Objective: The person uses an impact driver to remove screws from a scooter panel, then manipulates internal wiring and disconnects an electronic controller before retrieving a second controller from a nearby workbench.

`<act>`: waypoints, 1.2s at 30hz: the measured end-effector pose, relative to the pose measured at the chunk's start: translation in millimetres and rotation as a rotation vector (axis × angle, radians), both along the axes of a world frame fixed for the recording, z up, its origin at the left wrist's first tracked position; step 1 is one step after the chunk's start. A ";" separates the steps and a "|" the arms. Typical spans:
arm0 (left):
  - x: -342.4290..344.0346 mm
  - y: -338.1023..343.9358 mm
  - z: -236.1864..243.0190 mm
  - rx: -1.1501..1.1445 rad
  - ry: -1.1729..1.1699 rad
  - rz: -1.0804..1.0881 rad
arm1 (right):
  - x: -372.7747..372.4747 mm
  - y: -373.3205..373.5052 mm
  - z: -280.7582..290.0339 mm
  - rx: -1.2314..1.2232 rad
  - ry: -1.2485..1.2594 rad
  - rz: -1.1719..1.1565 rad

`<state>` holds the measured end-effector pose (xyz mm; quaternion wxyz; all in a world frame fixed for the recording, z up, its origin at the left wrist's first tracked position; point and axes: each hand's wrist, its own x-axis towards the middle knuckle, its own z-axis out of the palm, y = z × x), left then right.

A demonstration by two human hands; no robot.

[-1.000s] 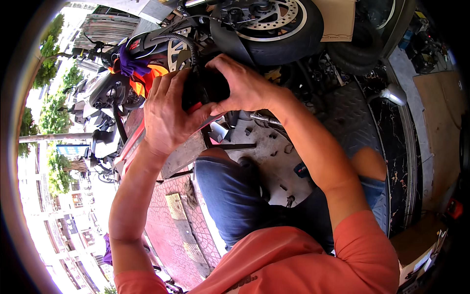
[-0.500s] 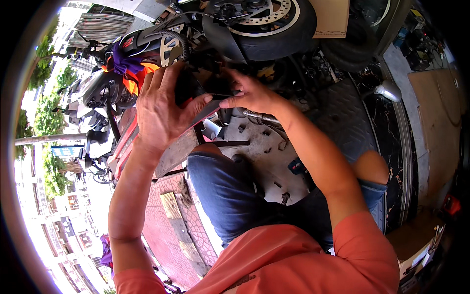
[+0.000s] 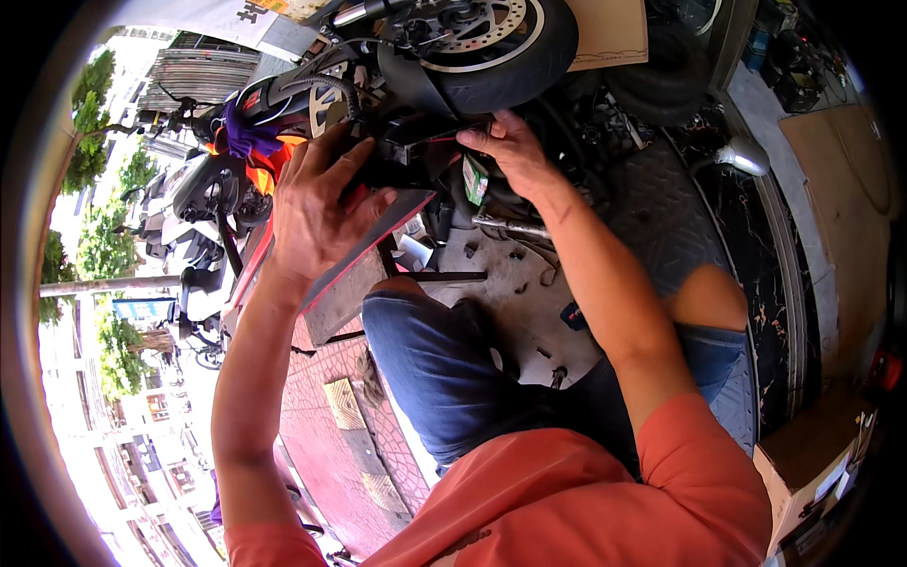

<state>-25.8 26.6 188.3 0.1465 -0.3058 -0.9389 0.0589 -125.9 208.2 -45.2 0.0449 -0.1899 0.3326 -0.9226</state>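
Note:
My left hand [image 3: 323,203] is curled over a black panel with red edging [image 3: 364,244], below a ridged black hose [image 3: 348,94]. My right hand [image 3: 512,156], up and to the right, pinches a narrow black part [image 3: 423,134] just under the motorcycle's front tyre [image 3: 505,83]. A small green-and-white item [image 3: 475,178] shows below the right hand. What lies behind my left fingers is dark and partly hidden.
Orange and purple cloths [image 3: 249,140] hang left of the hose, with parked scooters [image 3: 194,189] beyond. A spare tyre [image 3: 652,85], a silver lamp-like object [image 3: 746,156] and cardboard boxes [image 3: 808,449] are at the right. Loose parts lie on the floor [image 3: 505,307] below.
My right hand has moved up and right with the black part, away from my left hand, uncovering the green-and-white item. The red-edged panel shows more below my left hand.

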 end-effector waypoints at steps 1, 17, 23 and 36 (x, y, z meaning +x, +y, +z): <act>-3.9 0.8 -1.2 0.017 -0.001 -0.007 | -0.1 8.3 -0.4 0.071 -0.002 -0.015; -37.7 -13.8 4.1 0.529 -0.343 0.203 | 84.2 42.0 102.3 0.601 0.293 -0.943; -48.7 -18.8 -0.7 0.668 -0.414 0.245 | 78.9 45.2 139.2 0.561 0.485 -0.937; -42.8 -24.3 -16.0 0.708 -0.271 0.180 | 72.7 -24.6 40.3 0.785 0.135 -0.485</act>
